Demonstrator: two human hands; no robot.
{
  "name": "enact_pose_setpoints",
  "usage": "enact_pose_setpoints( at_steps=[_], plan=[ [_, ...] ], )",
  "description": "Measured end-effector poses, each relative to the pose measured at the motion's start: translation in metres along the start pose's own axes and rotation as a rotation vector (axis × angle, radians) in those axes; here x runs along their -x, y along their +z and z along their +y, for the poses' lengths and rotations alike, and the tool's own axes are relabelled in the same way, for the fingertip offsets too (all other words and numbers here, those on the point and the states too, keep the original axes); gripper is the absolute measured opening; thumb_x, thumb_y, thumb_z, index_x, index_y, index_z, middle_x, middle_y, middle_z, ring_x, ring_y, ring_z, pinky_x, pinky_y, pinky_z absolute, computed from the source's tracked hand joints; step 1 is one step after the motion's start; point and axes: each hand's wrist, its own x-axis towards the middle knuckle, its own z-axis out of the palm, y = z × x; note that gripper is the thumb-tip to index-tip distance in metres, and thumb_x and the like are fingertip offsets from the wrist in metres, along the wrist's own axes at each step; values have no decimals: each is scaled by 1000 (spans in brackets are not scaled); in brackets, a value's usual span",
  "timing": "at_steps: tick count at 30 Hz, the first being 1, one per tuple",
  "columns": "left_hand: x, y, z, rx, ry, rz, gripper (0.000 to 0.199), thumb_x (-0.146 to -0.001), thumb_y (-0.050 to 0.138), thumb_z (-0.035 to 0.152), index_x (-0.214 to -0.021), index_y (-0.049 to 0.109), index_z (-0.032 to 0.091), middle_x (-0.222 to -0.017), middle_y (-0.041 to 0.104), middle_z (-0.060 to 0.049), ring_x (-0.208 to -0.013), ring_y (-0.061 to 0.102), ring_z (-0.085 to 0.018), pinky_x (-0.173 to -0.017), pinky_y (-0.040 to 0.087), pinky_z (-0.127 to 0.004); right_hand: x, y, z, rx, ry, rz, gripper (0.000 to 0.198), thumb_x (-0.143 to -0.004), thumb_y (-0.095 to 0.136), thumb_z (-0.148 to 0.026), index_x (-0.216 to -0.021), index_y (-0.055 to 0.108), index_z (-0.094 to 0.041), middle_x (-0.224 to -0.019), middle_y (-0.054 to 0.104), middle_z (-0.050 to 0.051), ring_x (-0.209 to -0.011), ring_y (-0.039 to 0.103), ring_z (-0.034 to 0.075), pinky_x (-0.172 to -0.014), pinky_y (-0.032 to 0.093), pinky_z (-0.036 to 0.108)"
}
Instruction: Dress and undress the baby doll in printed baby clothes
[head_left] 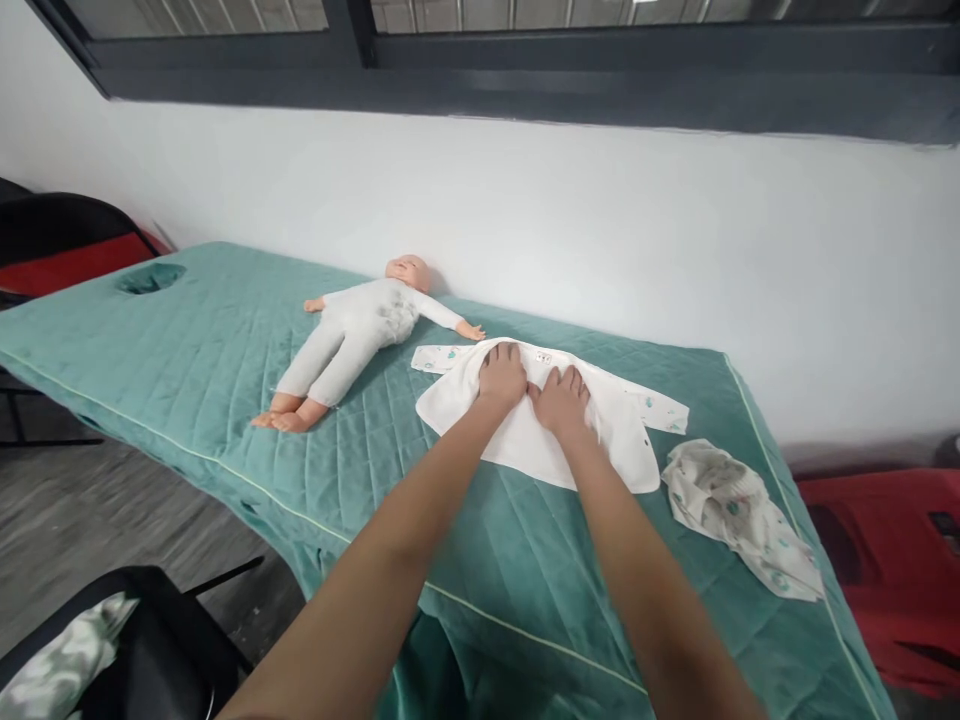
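The left hand (502, 378) and right hand (562, 402) are resting flat, unclenched, on a baby shirt (624, 432); its neck print (544, 357), possibly lettering, is showing illegibly.

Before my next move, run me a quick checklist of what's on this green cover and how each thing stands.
1. White garment laid out, sleeves pointing outward: ok.
2. Left hand and right hand both on the garment: ok.
3. Garment smooth beneath the hands: cannot tell, they hide it.
4. Doll lying on the green cover: ok, beside the garment, one arm stretched toward it.
5. Patterned cloth spread out: not ok, it lies crumpled near the cover's edge.
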Motion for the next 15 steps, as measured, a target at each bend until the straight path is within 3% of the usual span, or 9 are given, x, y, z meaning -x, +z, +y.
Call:
enact_pose_setpoints(
  at_steps=[5, 9, 15],
  plan=[
    [-6, -9, -11, -50, 115, 45, 45, -95, 40, 26, -139, 46, 15, -141, 49, -16, -129, 45, -31, -99, 48, -42, -17, 2, 15, -146, 9, 169, 63, -95, 41, -39, -146, 35, -2, -149, 41, 26, -138, 39, 35, -115, 28, 44],
    [-8, -12, -16, -70, 137, 50, 40, -95, 40, 24, -133, 50, 14, -137, 50, -16, -128, 43, -31, -96, 49, -41, -23, 1, 35, -261, 11, 311, 54, -87, 45, -25, -138, 39, -5, -139, 48, 23, -133, 42, 33, -113, 32, 42],
    [-5, -8, -16, -75, 136, 23, 34, -94, 40, 22, -124, 55, 15, -138, 49, -16, -127, 44, -32, -93, 50, -41, -22, 1, 31, -193, -29, 265, 50, -91, 40, -25, -136, 42, -3, -133, 50, 24, -125, 48, 35, -108, 36, 44]
  ],
)
